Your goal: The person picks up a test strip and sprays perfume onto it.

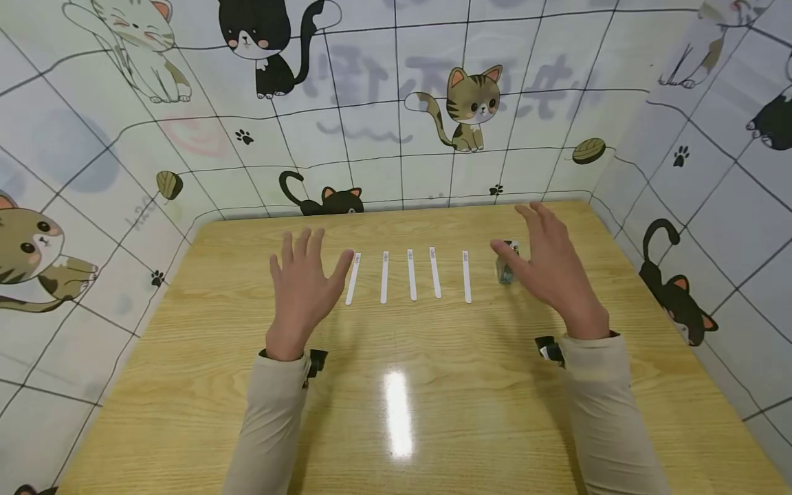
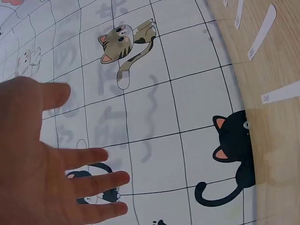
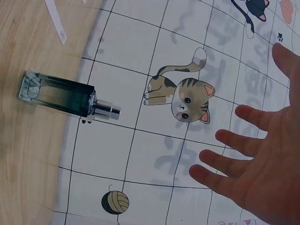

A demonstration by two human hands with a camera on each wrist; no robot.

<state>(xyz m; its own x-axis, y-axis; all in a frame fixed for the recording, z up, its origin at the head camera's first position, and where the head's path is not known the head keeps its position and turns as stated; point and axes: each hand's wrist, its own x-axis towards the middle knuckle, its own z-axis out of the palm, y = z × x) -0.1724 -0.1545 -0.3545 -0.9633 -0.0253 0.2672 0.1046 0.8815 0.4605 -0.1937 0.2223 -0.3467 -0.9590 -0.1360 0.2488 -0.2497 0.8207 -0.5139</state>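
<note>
White strips (image 1: pixel 412 275), glass bottle (image 3: pixel 61 94), both hands (image 1: pixel 303 292) (image 1: pixel 553 269) spread

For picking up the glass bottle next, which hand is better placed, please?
Probably the right hand: it is free and, in the head view, appears closer to the glass bottle. The left hand is near the opposite end of the white strips.

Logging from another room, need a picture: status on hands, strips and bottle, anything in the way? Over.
Left hand and right hand open, empty. Five strips in a row, untouched. Bottle upright, right of strips. Nothing lying on strips.
</note>
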